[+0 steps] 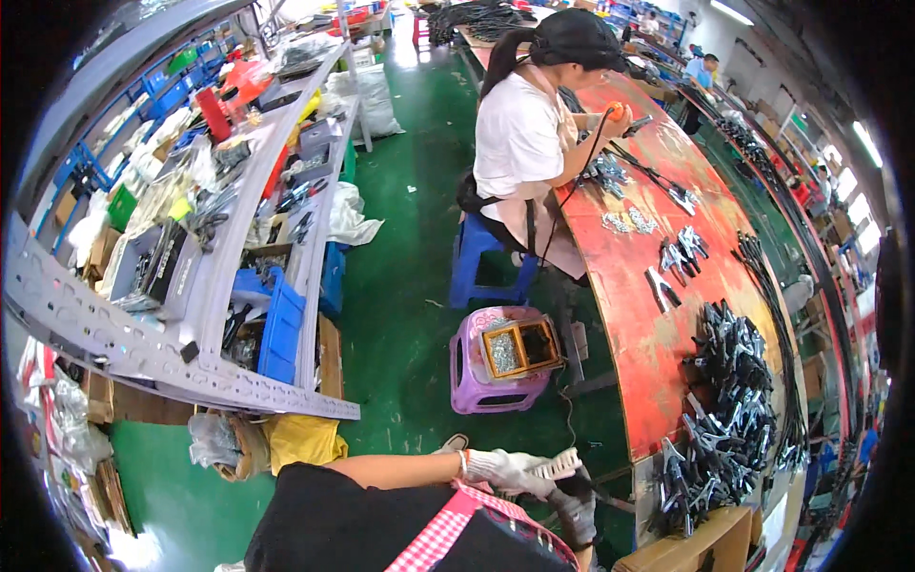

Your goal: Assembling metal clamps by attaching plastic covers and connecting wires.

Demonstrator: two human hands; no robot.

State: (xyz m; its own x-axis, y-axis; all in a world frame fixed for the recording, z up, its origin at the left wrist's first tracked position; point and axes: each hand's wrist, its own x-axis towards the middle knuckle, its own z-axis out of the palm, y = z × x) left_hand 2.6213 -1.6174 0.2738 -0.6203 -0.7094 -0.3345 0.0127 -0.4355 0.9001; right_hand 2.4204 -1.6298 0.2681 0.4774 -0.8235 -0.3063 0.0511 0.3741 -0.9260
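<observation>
The long red workbench (pixel 640 315) curves along your right side, and the green floor (pixel 410 286) lies between it and the grey metal shelving (pixel 191 372) on your left, which is crowded with blue bins (pixel 282 334) and loose parts. Near the bench's close end a large heap of black metal clamps (pixel 729 400) is piled against its far edge, with smaller clusters of them further up the bench. A co-worker in a white shirt (pixel 519 133) sits on a blue stool (pixel 475 262) at the bench's near edge, holding an orange-handled tool. A purple plastic stool (pixel 481 386) stands on the floor beside the bench and carries a small wooden box (pixel 519 348) with two compartments, one holding small silvery parts.

Your left hand (pixel 505 470), in a grey work glove, is closed around a pale ribbed handle-like piece (pixel 558 464) that sticks out past your fingers toward the bench, low down and just off its close end. It looks light and stiff, probably plastic, and the ribs should give the glove a fair hold, so take it around the ribbed middle and not by the tip. Your right hand (pixel 577 515), also gloved, sits just below the left and looks curled, but you cannot tell from here whether it grips anything. A red-checked apron (pixel 448 529) covers your lap.
</observation>
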